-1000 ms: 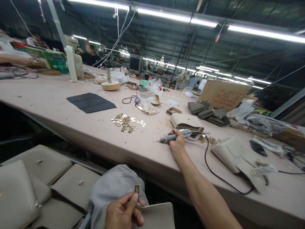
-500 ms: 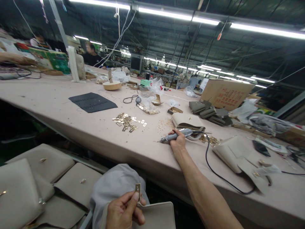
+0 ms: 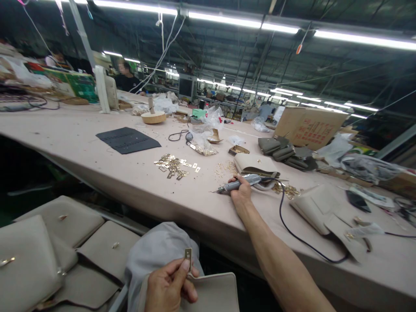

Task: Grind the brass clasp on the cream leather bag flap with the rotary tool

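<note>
Pale pinkish worktable [image 3: 188,201] runs across a big workshop w/ fluorescent tubes [image 3: 224,19] overhead; co-worker [image 3: 127,80] in bkgd.

Counts: 1 elec. screwdriver [image 3: 249,180], 1 cardboard box [image 3: 310,128], 1 black sheet [image 3: 128,140], 1 tape roll [image 3: 154,118], 1 heap of gold plates [image 3: 170,164] (too many to count) w/ 2 loose plates [image 3: 197,170] just beside. At least 4 beige bags [image 3: 30,260] lower L, off the table.

R hand [image 3: 241,193]: arm stretched fwd over table, fingers wrapped round screwdriver, tip pointing L, approx. level. L hand [image 3: 167,284]: low, nr grey-clad knee [image 3: 159,245], thumb + fingers pinching slotted metal plate [image 3: 188,255], upright, at edge of beige panel [image 3: 217,292].
</note>
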`<control>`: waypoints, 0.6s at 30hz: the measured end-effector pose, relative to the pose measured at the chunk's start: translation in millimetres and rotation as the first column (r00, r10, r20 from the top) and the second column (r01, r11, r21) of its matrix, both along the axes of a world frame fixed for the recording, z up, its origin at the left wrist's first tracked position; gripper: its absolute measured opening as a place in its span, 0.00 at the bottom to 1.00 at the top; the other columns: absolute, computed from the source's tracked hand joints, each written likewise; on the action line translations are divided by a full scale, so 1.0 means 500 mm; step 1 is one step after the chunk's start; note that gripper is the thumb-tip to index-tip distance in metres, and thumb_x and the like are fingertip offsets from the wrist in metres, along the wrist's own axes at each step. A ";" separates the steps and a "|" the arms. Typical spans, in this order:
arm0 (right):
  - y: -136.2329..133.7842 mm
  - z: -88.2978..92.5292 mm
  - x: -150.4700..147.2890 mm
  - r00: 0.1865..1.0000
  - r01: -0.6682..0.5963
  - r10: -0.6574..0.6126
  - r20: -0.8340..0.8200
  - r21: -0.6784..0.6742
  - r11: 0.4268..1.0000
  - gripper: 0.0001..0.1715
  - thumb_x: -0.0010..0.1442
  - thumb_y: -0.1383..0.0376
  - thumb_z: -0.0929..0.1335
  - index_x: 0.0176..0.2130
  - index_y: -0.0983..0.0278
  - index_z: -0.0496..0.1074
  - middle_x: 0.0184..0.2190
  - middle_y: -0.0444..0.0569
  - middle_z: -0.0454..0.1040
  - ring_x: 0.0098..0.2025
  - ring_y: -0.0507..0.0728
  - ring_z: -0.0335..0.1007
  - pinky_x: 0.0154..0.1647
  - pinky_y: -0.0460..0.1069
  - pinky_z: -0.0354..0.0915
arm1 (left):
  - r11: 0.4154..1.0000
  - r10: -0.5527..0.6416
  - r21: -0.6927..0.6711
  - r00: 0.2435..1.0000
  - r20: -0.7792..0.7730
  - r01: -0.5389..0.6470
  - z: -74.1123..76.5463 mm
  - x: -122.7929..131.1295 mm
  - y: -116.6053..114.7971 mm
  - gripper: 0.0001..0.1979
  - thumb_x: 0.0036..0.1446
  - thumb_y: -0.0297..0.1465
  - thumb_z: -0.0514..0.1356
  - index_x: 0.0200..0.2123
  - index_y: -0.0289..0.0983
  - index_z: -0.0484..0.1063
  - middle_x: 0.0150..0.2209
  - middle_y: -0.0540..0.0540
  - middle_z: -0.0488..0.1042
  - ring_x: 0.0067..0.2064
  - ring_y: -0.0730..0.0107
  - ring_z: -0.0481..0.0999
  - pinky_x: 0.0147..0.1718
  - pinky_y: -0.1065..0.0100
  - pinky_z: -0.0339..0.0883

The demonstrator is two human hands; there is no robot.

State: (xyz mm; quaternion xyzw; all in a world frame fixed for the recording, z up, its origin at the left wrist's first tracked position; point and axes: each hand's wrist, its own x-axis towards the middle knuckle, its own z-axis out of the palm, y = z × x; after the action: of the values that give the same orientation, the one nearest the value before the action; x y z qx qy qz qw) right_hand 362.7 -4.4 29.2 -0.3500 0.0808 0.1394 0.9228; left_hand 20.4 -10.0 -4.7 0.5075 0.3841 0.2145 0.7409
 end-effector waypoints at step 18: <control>-0.012 0.003 0.012 0.999 0.023 -0.023 -0.031 -0.005 1.000 0.11 0.56 0.77 0.71 0.33 0.65 0.65 0.27 0.40 0.72 0.23 0.47 0.64 0.24 0.42 0.69 | 1.000 0.003 -0.030 1.000 0.031 -0.002 0.000 -0.003 -0.002 0.25 0.55 0.53 0.69 0.28 0.33 0.81 0.14 0.47 0.73 0.17 0.73 0.69 0.21 0.76 0.64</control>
State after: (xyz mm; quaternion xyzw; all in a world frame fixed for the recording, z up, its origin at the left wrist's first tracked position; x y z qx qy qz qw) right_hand 368.7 -10.3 30.7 -0.3489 0.0994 0.1343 0.9222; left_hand 18.9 -11.1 -4.5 0.4925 0.3763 0.2176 0.7540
